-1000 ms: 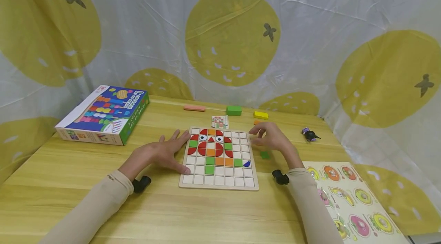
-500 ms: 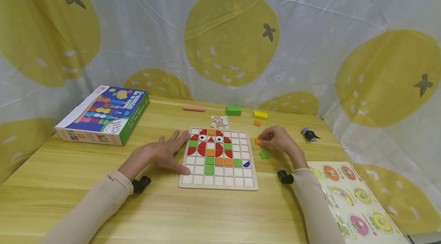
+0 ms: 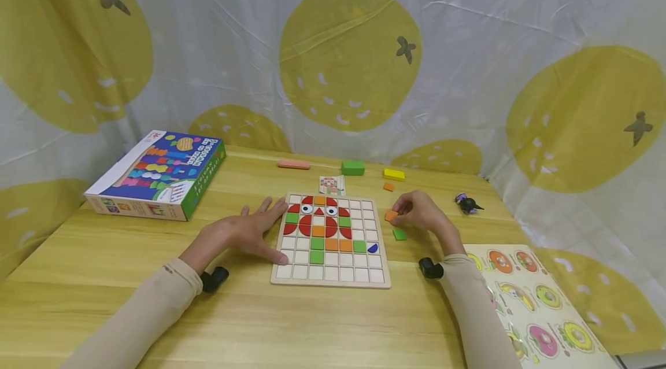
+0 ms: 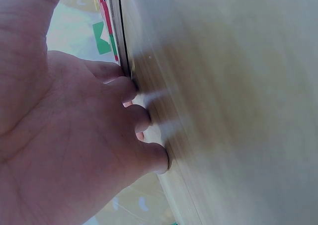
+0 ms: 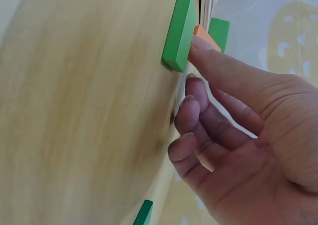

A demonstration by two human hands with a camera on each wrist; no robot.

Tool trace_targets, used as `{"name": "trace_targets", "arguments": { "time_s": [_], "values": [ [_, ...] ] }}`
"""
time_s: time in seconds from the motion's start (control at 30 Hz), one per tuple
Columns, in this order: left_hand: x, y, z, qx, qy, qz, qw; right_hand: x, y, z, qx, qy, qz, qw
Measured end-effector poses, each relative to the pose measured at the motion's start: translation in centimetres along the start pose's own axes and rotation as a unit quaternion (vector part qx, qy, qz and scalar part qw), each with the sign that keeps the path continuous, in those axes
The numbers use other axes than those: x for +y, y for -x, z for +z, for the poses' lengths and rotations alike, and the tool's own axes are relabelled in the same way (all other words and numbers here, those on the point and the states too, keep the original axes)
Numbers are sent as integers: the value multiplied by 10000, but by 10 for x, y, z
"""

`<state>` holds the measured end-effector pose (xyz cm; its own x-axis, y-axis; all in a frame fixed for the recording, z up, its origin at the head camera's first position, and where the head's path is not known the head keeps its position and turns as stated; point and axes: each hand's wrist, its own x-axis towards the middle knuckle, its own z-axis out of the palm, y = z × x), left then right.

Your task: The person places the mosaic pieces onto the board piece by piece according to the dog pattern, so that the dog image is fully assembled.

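A wooden grid board (image 3: 302, 272) lies on the table with red, green and orange pieces, eye pieces and a blue half-round piece (image 3: 372, 248) in its squares. At its left edge my left hand (image 3: 244, 235) rests with fingers spread; the thumb lies on the lower left corner. In the left wrist view the left hand's (image 4: 74, 130) fingertips touch the table. Right of the board, my right hand (image 3: 418, 211) pinches an orange square tile (image 3: 391, 216). In the right wrist view this orange tile (image 5: 204, 36) tilts at the thumb tip, partly hidden behind a green tile (image 5: 179, 34).
Beyond the board stand a picture card (image 3: 332, 184), a green block (image 3: 352, 168), a yellow block (image 3: 393, 174) and a pink stick (image 3: 293, 164). Another orange tile (image 3: 388, 187) lies nearby. A toy box (image 3: 156, 172) is left; a dark figurine (image 3: 469, 203) and fruit puzzle (image 3: 536, 299) lie right.
My right hand has moved from the board's right edge to the orange tile beside it and taken it between thumb and fingers. The left hand stays in place.
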<state>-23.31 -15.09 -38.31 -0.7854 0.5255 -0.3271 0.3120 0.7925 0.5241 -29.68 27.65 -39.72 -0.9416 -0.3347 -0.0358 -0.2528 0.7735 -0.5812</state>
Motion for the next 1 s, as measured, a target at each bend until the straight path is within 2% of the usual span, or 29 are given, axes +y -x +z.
{"name": "trace_targets", "arguments": {
  "time_s": [0.17,0.33,0.47,0.63,0.8,1.0],
  "values": [
    [1,-1,1,-44,-34,-55,10000,-3,3,2,103,-181,100,9997],
    [1,-3,2,-98,-63,-102,9999,-7,8,0,27,-569,-8,9984],
    [1,-4,4,-133,-68,-155,9998,-17,11,-1,-310,-847,-302,9955],
    [0,-4,5,-150,-33,-166,9997,-40,8,7,-953,-1083,-770,9865],
    [-1,-3,4,-118,-75,-67,9999,-66,3,20,-1501,-947,-1079,9782],
    [-1,-3,-1,-25,-90,42,9999,-92,-2,30,-1910,-882,-1425,9672]
  ]
}}
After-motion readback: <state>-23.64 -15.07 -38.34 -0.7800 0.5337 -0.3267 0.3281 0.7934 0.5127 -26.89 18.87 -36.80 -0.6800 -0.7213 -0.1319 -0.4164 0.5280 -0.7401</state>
